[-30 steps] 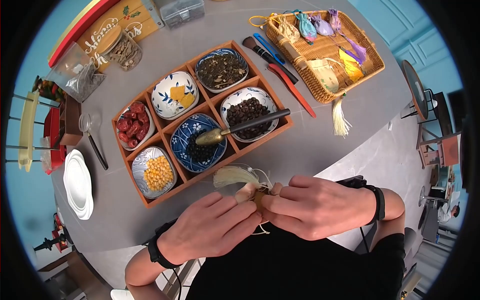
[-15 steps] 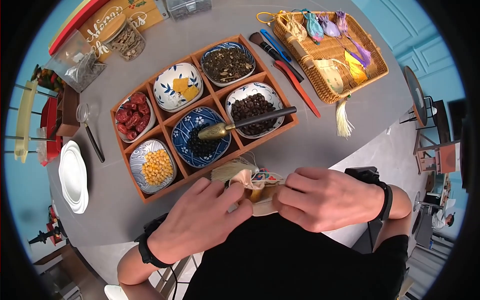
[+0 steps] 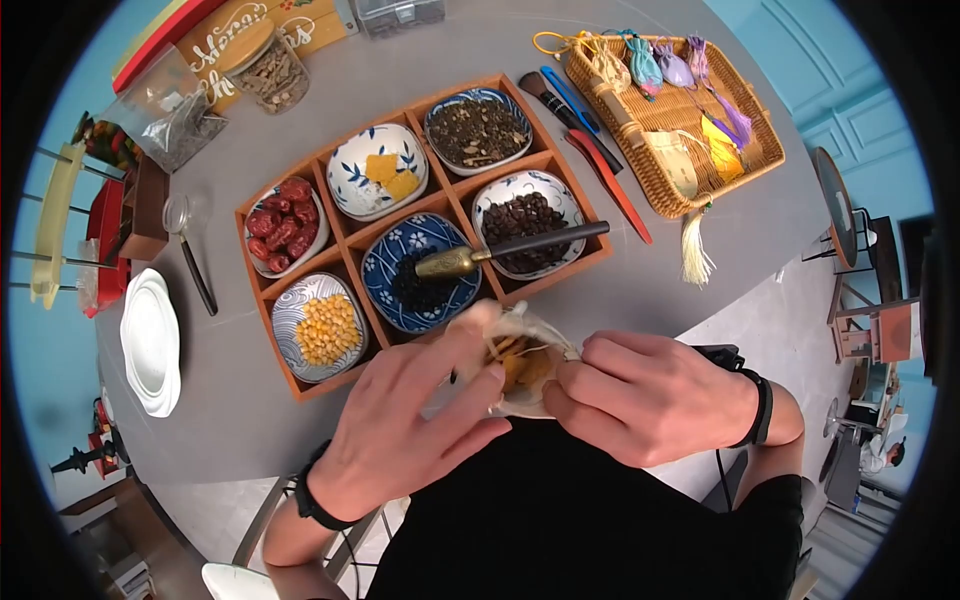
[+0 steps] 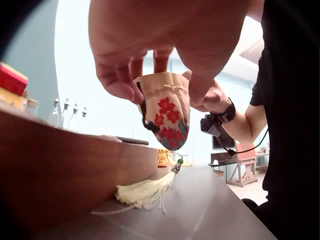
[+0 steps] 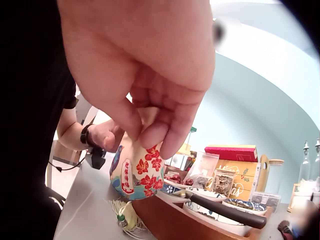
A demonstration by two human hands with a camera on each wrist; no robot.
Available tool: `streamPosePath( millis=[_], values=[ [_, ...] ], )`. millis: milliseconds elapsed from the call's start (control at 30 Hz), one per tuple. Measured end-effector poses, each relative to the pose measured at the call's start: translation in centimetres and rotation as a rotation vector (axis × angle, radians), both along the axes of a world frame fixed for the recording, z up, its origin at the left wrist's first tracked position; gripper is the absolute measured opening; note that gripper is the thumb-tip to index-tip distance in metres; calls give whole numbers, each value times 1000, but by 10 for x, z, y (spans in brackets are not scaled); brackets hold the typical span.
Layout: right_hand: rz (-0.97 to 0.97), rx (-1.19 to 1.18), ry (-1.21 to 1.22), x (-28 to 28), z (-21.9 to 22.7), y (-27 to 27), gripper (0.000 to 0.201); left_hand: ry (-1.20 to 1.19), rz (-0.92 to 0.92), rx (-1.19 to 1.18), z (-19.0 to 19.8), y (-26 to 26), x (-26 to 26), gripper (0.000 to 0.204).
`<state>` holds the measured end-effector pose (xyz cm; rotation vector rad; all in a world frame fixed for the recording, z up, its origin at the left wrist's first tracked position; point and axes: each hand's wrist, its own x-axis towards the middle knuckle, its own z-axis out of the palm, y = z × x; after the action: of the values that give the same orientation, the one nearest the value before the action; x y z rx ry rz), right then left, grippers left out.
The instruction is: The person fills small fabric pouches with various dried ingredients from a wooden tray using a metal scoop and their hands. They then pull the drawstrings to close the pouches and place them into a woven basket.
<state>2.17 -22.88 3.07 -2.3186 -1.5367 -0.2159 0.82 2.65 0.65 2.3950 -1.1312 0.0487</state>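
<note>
A cream drawstring pouch (image 3: 524, 408) hangs between both hands, its mouth spread wide and yellow-brown pieces (image 3: 524, 370) showing inside. Red flowers decorate the pouch's side in the left wrist view. My right hand (image 3: 655, 400) pinches its rim between thumb and fingers, also clear in the right wrist view. My left hand (image 3: 400, 410) has its fingers spread at the opposite side of the mouth, fingertips at the rim and the thumb apart from the fingers. Below the pouch dangles a pale tassel (image 4: 145, 192) with a green bead.
Ahead stands a divided wooden box (image 3: 440, 325) with bowls of corn kernels (image 3: 325, 330), red dates (image 3: 283, 225) and other ingredients. A brass scoop (image 3: 447, 263) lies across it. A wicker tray (image 3: 725, 192) of pouches is at right, white dishes (image 3: 150, 345) at left.
The pouch's mouth has gone from gathered to wide, baring the pieces inside. My left fingers have let go of their pinch and spread. My right hand keeps its hold.
</note>
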Motion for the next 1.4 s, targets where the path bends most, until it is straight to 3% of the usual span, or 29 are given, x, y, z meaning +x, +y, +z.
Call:
streamPosePath(
  millis=[67,100,200,233,300,333,400,500,567,600,667,767,833,933,1000,1200,1267,1333,1400],
  values=[
    [-25,101,-36,3,1,6,22,8,212,-371,-15,0,-8,79],
    [-50,151,-71,4,3,9,23,-2,213,-365,-21,3,-10,79],
    [-54,206,-127,6,14,19,26,369,353,-551,-28,11,-16,91],
    [-44,203,-145,6,17,23,28,357,360,-543,-28,10,-15,91],
    [-27,249,-173,6,18,37,29,670,303,-654,-26,4,-9,88],
    [-17,282,-196,6,19,44,31,531,345,-474,-10,-1,-3,76],
    [-6,261,-176,3,16,53,31,526,319,-482,-18,6,0,70],
    [23,189,-79,2,19,54,32,594,320,-562,-18,11,-1,53],
    [-39,292,55,6,29,52,29,623,284,-734,-16,10,0,46],
    [-58,295,10,13,34,54,24,621,291,-739,-14,11,0,46],
    [-75,254,76,20,42,63,27,838,283,-742,-12,12,1,53],
    [-70,104,191,33,52,73,23,828,288,-597,-13,17,-3,48],
    [-80,-96,301,36,58,82,14,819,333,-595,-14,19,-6,47],
    [-69,-206,297,39,54,92,12,789,423,-681,-19,18,-10,46],
    [-24,-192,275,40,50,98,13,767,473,-765,-19,19,-11,46],
    [58,-129,242,46,47,107,14,849,437,-535,-24,36,-8,50],
    [62,-96,255,49,56,105,12,898,401,-787,-22,36,-11,50],
    [-61,30,408,57,71,103,10,947,405,-838,-20,37,-12,48],
    [-118,130,405,75,71,101,8,990,409,-894,-21,38,-12,46]
  ],
)
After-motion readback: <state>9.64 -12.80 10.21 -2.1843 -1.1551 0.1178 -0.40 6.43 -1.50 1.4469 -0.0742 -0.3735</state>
